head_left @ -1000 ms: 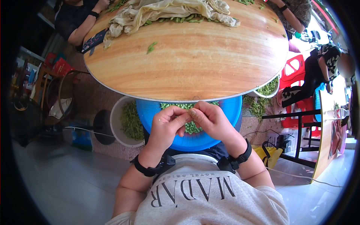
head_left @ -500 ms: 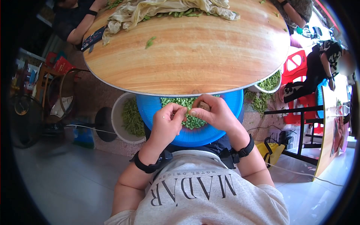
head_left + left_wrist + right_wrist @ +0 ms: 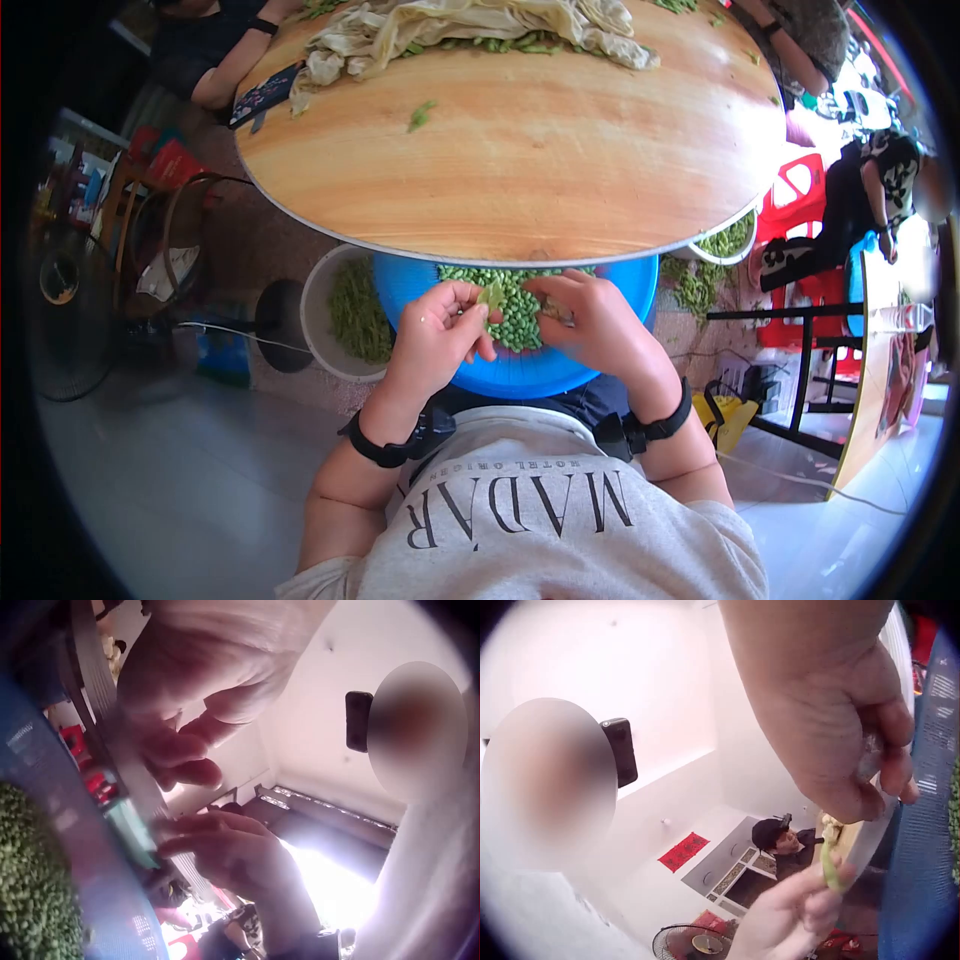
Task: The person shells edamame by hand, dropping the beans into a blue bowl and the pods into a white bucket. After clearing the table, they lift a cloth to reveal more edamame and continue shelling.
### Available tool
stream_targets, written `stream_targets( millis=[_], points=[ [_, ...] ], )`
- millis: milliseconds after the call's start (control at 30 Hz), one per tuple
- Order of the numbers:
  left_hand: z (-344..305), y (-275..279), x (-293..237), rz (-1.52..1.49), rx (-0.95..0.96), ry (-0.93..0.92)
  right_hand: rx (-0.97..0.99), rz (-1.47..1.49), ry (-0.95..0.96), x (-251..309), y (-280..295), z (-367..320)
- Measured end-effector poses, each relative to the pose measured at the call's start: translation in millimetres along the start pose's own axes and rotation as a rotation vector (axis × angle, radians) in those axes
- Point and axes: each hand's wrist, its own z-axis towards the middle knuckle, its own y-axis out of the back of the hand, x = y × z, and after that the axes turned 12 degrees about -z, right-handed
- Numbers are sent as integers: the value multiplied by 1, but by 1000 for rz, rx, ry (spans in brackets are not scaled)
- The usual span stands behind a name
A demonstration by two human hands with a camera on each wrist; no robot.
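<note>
My left hand (image 3: 437,328) pinches a green bean pod (image 3: 492,294) between thumb and fingertips; the pod (image 3: 831,868) stands up from the fingers in the right wrist view. Curled fingers of my right hand (image 3: 608,325) hold a pale, husk-like piece (image 3: 562,316), mostly hidden in the palm. A small gap separates the two hands. Below them is a blue basin (image 3: 640,310) with shelled green beans (image 3: 517,322) heaped in it. The left wrist view shows the beans (image 3: 34,877) at lower left.
A round wooden table (image 3: 500,180) stands just beyond the basin, bearing a cream cloth (image 3: 400,45) over pods. White tubs of pods sit at left (image 3: 318,345) and right (image 3: 748,240). Other people are at the table's far sides. A fan (image 3: 65,310) stands at left.
Earlier the fingertips of both hands met over the basin. Now the right hand has drawn away to the right, and a green pod shows in the left fingers.
</note>
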Motion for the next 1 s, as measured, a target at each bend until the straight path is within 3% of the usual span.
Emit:
stream_targets(
  millis=[100,233,300,367,467,567,600,700,833,867,967,1000],
  points=[
    [-9,23,-4,46,-125,-51,166,66,-47,6,28,12],
    [-18,88,7,223,-407,-170,117,9,-100,11,51,66],
    [-24,116,6,641,-506,-88,29,-35,-14,4,41,110],
    [-23,157,37,1056,-523,-355,-13,-65,44,-1,23,155],
    [-24,126,0,582,-564,-195,-85,-199,210,-10,-10,211],
    [-16,112,-13,271,-467,-193,43,-326,310,-17,-36,237],
    [-12,107,-18,223,-410,-249,33,-264,295,-16,-39,236],
    [1,88,-34,-18,-279,-171,-34,-402,288,-18,-37,231],
    [21,61,-42,-393,-107,-128,407,234,-11,25,9,178],
    [23,49,-39,-319,-171,-268,511,324,-70,30,17,164],
    [31,35,-40,513,-111,-921,690,493,-199,34,24,133],
    [31,30,-37,485,-72,-886,731,531,-231,34,25,124]
  ],
)
